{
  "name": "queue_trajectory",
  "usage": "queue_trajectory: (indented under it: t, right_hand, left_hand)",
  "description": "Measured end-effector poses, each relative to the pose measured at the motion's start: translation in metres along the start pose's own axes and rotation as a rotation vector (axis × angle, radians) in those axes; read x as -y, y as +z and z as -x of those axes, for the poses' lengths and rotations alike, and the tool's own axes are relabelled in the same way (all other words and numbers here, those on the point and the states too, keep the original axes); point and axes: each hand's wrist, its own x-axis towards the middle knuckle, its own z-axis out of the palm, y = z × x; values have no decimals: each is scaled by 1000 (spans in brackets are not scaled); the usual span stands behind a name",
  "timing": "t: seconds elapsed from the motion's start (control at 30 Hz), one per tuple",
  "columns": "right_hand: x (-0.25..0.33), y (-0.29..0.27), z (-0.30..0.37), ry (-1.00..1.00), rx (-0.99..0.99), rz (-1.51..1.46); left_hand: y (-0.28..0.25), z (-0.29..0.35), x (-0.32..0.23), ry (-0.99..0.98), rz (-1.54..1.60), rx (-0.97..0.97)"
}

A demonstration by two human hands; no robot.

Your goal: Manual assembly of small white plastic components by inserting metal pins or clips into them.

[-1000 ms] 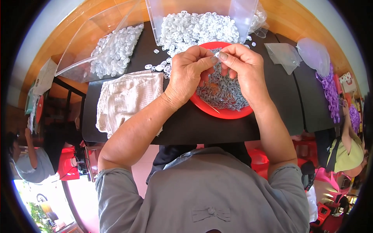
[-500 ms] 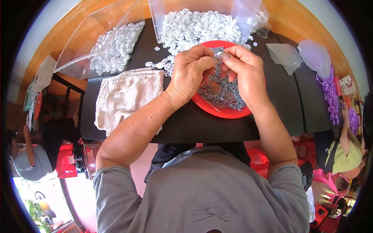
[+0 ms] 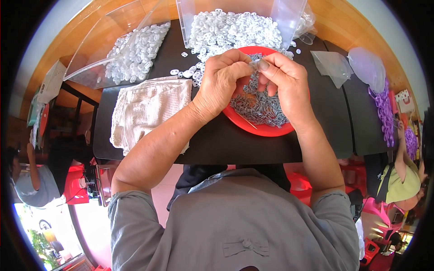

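Observation:
Over a red bowl [image 3: 256, 131] my left hand [image 3: 226, 81] and my right hand [image 3: 289, 83] meet, thumbs and fingers pinched together at the tips. Between them is a small white plastic piece [image 3: 256, 62], mostly covered by the fingertips. Many small grey screw-like pieces [image 3: 266, 108] fill the bowl, and a thin wooden stick [image 3: 247, 122] lies on them near the front rim. Left of the bowl, loose white two-hole plastic pieces [image 3: 188, 73] are scattered on the dark table.
A clear bin [image 3: 296, 22] tipped toward me spills white pieces [image 3: 233, 29]; another clear bin [image 3: 90, 63] stands left. A folded beige cloth [image 3: 149, 113] lies by my left forearm. Plastic bags [image 3: 332, 67] and purple chain-like links [image 3: 384, 108] are at right. Other people sit on both sides.
My hands stay together over the bowl, with fingertips drawn closer around the white piece, so less of it shows. The whole view has shifted very slightly.

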Motion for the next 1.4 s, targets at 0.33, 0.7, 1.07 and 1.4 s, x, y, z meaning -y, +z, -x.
queue_trajectory:
  t: [0.33, 0.7, 1.07, 1.4]
  right_hand:
    - [7, -5, -1, 4, -41, 1]
    - [5, -4, -2, -3, -68, 41]
    - [4, -1, -1, -17, -83, 96]
    - [5, -4, -2, 42, -67, -31]
  left_hand:
    - [-1, 0, -7, -36, 18, 9]
    - [1, 1, -6, -36, 7, -2]
    - [3, 3, -4, 25, -62, -9]
    - [3, 1, -3, -5, 1, 13]
